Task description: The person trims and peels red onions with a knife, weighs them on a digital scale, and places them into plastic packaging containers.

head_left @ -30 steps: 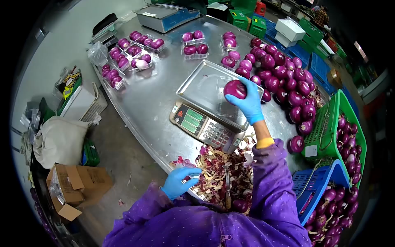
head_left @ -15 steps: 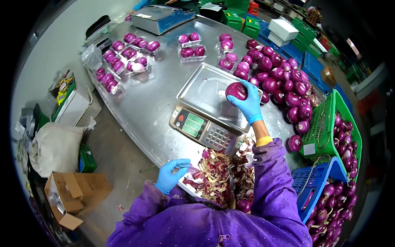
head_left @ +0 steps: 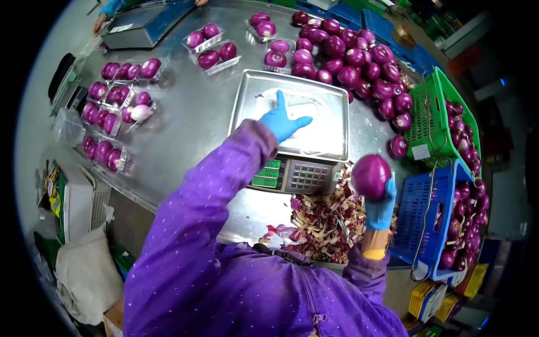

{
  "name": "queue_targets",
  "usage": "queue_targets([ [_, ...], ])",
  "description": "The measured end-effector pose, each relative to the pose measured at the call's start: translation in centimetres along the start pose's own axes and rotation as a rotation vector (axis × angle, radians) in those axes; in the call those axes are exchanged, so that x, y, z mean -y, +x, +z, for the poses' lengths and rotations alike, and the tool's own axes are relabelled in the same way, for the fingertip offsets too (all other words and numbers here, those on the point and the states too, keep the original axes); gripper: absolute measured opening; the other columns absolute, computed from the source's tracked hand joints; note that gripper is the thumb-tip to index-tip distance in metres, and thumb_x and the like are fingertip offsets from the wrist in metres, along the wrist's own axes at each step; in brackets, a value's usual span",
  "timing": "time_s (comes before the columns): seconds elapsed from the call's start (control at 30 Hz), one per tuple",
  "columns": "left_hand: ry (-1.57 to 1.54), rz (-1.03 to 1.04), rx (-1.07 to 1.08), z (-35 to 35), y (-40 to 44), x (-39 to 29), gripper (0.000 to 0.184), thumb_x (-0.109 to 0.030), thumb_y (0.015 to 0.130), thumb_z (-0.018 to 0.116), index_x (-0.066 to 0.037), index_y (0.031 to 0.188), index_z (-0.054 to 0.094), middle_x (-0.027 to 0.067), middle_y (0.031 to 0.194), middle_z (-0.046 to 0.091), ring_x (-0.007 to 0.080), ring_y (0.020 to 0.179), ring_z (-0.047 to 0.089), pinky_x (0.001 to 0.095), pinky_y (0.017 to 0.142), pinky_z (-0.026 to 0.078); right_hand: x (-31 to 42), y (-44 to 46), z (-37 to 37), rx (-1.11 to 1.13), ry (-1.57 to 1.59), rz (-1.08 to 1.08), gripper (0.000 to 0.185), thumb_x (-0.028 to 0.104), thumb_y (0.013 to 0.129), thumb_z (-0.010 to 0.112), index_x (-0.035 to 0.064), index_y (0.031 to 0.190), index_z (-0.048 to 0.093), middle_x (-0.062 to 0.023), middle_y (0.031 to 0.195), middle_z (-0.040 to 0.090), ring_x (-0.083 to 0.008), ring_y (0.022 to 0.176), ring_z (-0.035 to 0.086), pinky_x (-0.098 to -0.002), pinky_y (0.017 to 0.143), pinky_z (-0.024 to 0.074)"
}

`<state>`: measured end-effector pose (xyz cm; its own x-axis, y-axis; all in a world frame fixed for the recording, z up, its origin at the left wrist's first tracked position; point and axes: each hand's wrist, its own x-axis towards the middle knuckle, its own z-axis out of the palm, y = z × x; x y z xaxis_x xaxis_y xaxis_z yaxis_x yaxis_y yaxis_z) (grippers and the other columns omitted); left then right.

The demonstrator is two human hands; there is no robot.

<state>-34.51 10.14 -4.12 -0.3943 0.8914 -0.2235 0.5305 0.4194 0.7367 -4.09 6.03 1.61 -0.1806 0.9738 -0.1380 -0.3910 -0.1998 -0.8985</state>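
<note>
**Onion (head_left: 370,176) gripped in the right hand (head_left: 382,206), left hand (head_left: 283,122) spread over the scale (head_left: 332,130)**

The right hand's gloved fingers are clamped on the large purple onion, holding it up just off the scale's near right corner. The left hand's forefinger and thumb stand wide apart above the scale's metal pan, with nothing visible in its grip; whether it touches the pan, I cannot tell.

Along the scale's near edge are its lit display (head_left: 266,173) and keypad (head_left: 309,177). Peelings (head_left: 317,227) lie in a pile on the near side of the scale.

Right of the scale stand a green basket (head_left: 422,126) and, nearer, a blue basket (head_left: 409,238), with onions showing at both. A heap of loose onions (head_left: 359,59) spreads beyond the scale and to its right. Clear plastic trays (head_left: 224,65) of onions sit beyond the scale and well to its left on the metal table (head_left: 182,126). Far beyond the scale, to the left, another person's hand (head_left: 100,24) is beside a blue-grey device (head_left: 135,38).
</note>
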Motion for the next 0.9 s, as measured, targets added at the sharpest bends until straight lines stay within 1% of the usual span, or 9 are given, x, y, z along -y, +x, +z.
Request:
queue_targets([
  [0.03,0.116,0.036,-0.015,0.9,1.2,-0.3,0.090,-0.027,0.082,0.069,-0.006,0.150,0.014,0.0212,0.090,0.067,0.0237,0.072,0.068,0.0325,0.063,0.054,0.1,-1.4,0.2,-0.068,-0.064,0.018,0.083,0.046,0.066,0.077,0.0076,0.133,0.046,-0.0138,0.129,0.049,-0.0306,0.119,0.049,-0.0488,0.099,0.0460],
  [0.1,-0.151,0.014,0.107,1.1,2.5,-0.6,0.082,-0.020,0.081,0.066,-0.007,0.149,0.021,0.0180,0.086,0.067,0.0207,0.066,0.066,0.0306,0.057,0.053,-0.7,-3.8,-1.6,-0.114,-0.097,0.022,0.086,0.046,0.064,0.078,0.0076,0.134,0.046,-0.0139,0.129,0.050,-0.0310,0.118,0.050,-0.0483,0.096,0.0489],
  [0.13,-0.279,0.002,0.162,0.5,2.6,-1.1,0.079,-0.017,0.081,0.065,-0.007,0.148,0.025,0.0164,0.085,0.067,0.0192,0.063,0.066,0.0297,0.054,0.052,-1.0,-4.9,-2.4,-0.081,-0.033,0.025,0.081,0.039,0.068,0.077,0.0063,0.135,0.045,-0.0143,0.131,0.049,-0.0308,0.120,0.050,-0.0506,0.100,0.0447],
  [0.2,-0.499,0.043,0.141,-2.5,1.8,-2.2,0.071,-0.011,0.080,0.061,-0.008,0.145,0.033,0.0115,0.077,0.065,0.0147,0.057,0.062,0.0262,0.048,0.048,-1.5,-6.8,-3.8,-0.064,0.048,0.058,0.080,0.033,0.070,0.076,0.0046,0.137,0.042,-0.0155,0.134,0.048,-0.0314,0.123,0.048,-0.0538,0.103,0.0416],
  [0.3,-0.732,0.174,0.031,-8.6,-1.0,-1.5,0.063,-0.004,0.079,0.056,-0.009,0.140,0.042,0.0021,0.063,0.059,0.0061,0.049,0.054,0.0189,0.042,0.039,-2.6,-8.6,-5.4,-0.021,0.172,0.149,0.084,0.033,0.069,0.077,0.0023,0.138,0.039,-0.0173,0.131,0.050,-0.0314,0.118,0.053,-0.0506,0.096,0.0502],
  [0.33,-0.777,0.235,-0.017,-10.5,-2.1,-0.6,0.062,-0.003,0.079,0.056,-0.006,0.139,0.042,0.0017,0.066,0.059,0.0069,0.048,0.053,0.0196,0.041,0.039,-3.2,-9.1,-5.8,-0.038,0.177,0.155,0.085,0.033,0.069,0.076,0.0008,0.138,0.038,-0.0179,0.130,0.051,-0.0306,0.115,0.055,-0.0501,0.094,0.0519],
  [0.37,-0.820,0.298,-0.069,-12.1,-3.2,0.2,0.062,-0.001,0.079,0.057,-0.003,0.139,0.042,0.0013,0.068,0.060,0.0077,0.047,0.051,0.0202,0.040,0.038,-2.7,-9.3,-4.3,-0.049,0.160,0.213,0.093,0.036,0.063,0.081,-0.0022,0.136,0.039,-0.0170,0.129,0.050,-0.0278,0.115,0.055,-0.0429,0.098,0.0500],
  [0.63,-0.811,0.115,-0.321,-16.1,-10.7,5.4,0.059,0.000,0.079,0.054,-0.005,0.137,0.046,-0.0027,0.062,0.054,0.0035,0.045,0.047,0.0168,0.038,0.034,-4.2,-8.6,-2.5,0.157,0.027,0.321,0.089,0.041,0.064,0.081,-0.0015,0.133,0.045,-0.0152,0.129,0.051,-0.0260,0.115,0.055,-0.0395,0.100,0.0469],
  [0.9,-0.837,0.153,-0.329,-15.6,-11.2,6.1,0.059,0.002,0.078,0.054,-0.003,0.136,0.045,-0.0035,0.062,0.053,0.0032,0.048,0.046,0.0174,0.044,0.037,-4.3,-8.7,-1.4,0.210,-0.007,0.341,0.086,0.041,0.062,0.083,-0.0002,0.129,0.048,-0.0141,0.131,0.051,-0.0261,0.117,0.054,-0.0407,0.100,0.0466],
])
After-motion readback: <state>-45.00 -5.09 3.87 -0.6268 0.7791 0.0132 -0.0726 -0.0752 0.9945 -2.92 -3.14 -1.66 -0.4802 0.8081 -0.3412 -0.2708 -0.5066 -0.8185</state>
